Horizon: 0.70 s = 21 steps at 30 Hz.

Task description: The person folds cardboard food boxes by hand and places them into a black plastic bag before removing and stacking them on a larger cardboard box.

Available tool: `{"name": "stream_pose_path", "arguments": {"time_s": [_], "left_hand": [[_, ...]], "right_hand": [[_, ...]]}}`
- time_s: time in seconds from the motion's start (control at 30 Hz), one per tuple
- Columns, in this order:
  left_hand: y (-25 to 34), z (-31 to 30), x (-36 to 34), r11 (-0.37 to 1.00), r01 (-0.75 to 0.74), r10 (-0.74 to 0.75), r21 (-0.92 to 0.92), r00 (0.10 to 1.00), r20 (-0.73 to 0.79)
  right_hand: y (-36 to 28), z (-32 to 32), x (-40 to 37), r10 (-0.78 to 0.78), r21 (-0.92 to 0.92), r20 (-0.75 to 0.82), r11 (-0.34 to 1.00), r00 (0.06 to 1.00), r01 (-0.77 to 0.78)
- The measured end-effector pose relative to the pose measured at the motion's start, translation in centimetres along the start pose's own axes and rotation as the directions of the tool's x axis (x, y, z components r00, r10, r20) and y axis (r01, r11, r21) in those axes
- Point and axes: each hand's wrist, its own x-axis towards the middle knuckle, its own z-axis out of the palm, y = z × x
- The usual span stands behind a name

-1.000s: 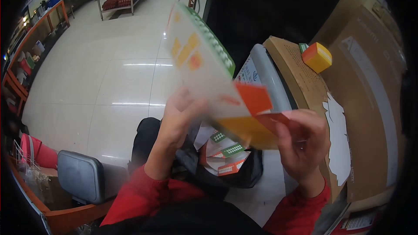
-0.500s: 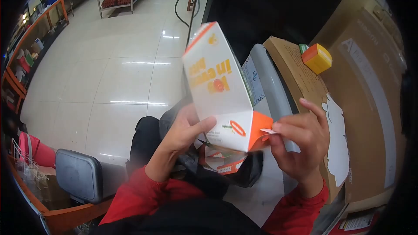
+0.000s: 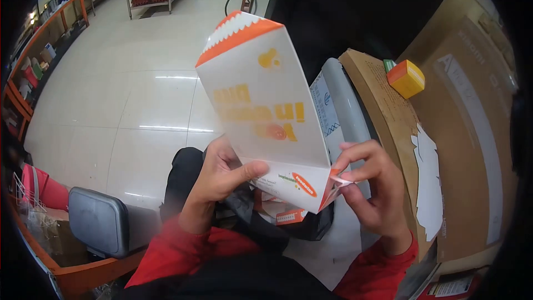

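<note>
A white and orange paperboard food box (image 3: 266, 94) is held up in front of me, its printed lid panel raised and its lettering upside down. My left hand (image 3: 225, 175) grips its lower left side, thumb on the front face and the other fingers behind. At the lower right corner, my right hand (image 3: 369, 183) pinches a small end flap between thumb and fingers. Below the box, a black plastic bag (image 3: 319, 225) lies open with several orange and white printed cartons (image 3: 291, 216) inside.
To the right stand a brown cardboard box (image 3: 383, 94) with a small yellow-orange carton (image 3: 407, 79) on top and a larger cardboard box (image 3: 472, 133). A grey lidded bin (image 3: 99, 222) and a pink container (image 3: 41, 191) are at left. Tiled floor (image 3: 150, 100) stretches ahead.
The box has tilted so its printed panel faces me more and its scalloped top edge shows. The right hand's flap has folded inward, and that hand has moved slightly.
</note>
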Motion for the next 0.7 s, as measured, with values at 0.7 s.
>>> {"name": "stream_pose_path", "arguments": {"time_s": [0.7], "left_hand": [[-0.4,1.2,1.0,0.964,0.153,-0.192,-0.215,0.966,-0.173]], "right_hand": [[3.0,-0.4,-0.1,-0.165,-0.441,-0.413,0.897,0.896,-0.038]]}}
